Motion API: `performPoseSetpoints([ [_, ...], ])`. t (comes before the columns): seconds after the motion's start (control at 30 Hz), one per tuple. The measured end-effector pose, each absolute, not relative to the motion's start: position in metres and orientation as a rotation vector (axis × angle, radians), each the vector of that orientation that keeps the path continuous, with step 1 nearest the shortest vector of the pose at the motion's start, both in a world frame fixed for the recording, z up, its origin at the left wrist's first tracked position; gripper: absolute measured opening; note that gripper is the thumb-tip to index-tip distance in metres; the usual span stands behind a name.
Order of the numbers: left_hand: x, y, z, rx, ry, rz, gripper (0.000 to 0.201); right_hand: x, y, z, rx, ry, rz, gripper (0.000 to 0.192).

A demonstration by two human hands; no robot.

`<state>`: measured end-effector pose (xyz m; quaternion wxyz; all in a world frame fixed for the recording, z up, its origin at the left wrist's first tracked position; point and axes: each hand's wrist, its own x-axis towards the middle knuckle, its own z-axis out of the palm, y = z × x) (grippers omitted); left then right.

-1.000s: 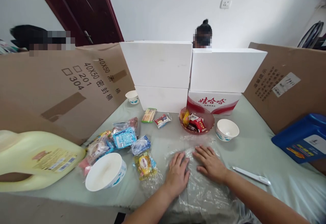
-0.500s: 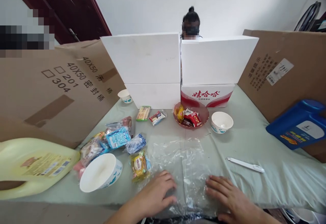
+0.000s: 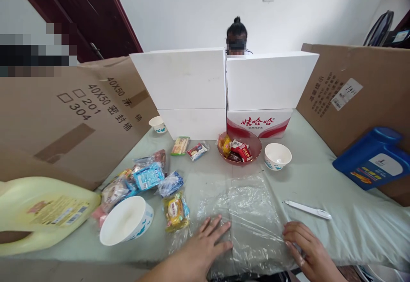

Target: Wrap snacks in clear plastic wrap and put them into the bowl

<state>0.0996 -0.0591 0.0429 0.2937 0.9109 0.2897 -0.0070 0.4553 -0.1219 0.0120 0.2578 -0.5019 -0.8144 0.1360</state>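
Observation:
A clear plastic bag (image 3: 248,213) lies flat on the pale green tablecloth (image 3: 320,183) in front of me. My left hand (image 3: 200,252) rests palm down on the bag's near left corner, fingers spread. My right hand (image 3: 304,250) sits at the bag's near right edge, fingers curled against the plastic. A large white bowl (image 3: 124,221) stands left of my left hand, beside a yellow snack packet (image 3: 175,209). A white pen-like stick (image 3: 308,209) lies just beyond my right hand.
A pile of wrapped snacks (image 3: 141,179) lies at left. A pink bowl of snacks (image 3: 239,147) and a small white bowl (image 3: 277,156) stand further back. Cardboard walls and white boxes (image 3: 224,81) ring the table; a person sits behind them. A yellow jug (image 3: 41,211) lies left, a blue jug (image 3: 373,158) right.
Both hands slid from the bag's far middle toward me along the plastic, then moved apart to its near corners. The bag now lies flatter.

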Motion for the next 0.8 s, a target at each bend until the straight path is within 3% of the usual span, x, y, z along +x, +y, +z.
performPoseSetpoints([
  [0.1, 0.084, -0.071, 0.022, 2.522, 0.77, 0.081, 0.063, 0.461, -0.125, 0.001, -1.34, -2.23, 0.301, 0.019],
  [0.2, 0.072, -0.08, 0.011, 2.556, 0.69, 0.296, 0.035, 0.46, -0.127, -0.003, -1.293, -2.305, 0.219, 0.032],
  [0.33, 0.07, -0.072, 0.031, 2.324, 0.77, 0.385, 0.02, 0.445, -0.122, 0.008, -1.213, -2.362, 0.488, 0.025],
  [0.47, 0.077, -0.036, 0.054, 1.966, 1.247, 0.541, 0.017, 0.422, -0.099, 0.017, -1.342, -1.965, 1.021, 0.025],
  [0.57, 0.082, 0.001, 0.054, 1.907, 1.463, 0.536, 0.012, 0.406, -0.069, 0.013, -1.458, -1.568, 1.163, 0.032],
  [0.67, 0.087, 0.031, 0.045, 1.955, 1.635, 0.369, 0.017, 0.394, -0.038, 0.004, -1.597, -1.469, 1.055, 0.035],
  [0.8, 0.093, 0.05, 0.034, 1.984, 1.826, 0.259, 0.024, 0.387, -0.016, -0.002, -1.972, -1.697, 0.657, 0.039],
])
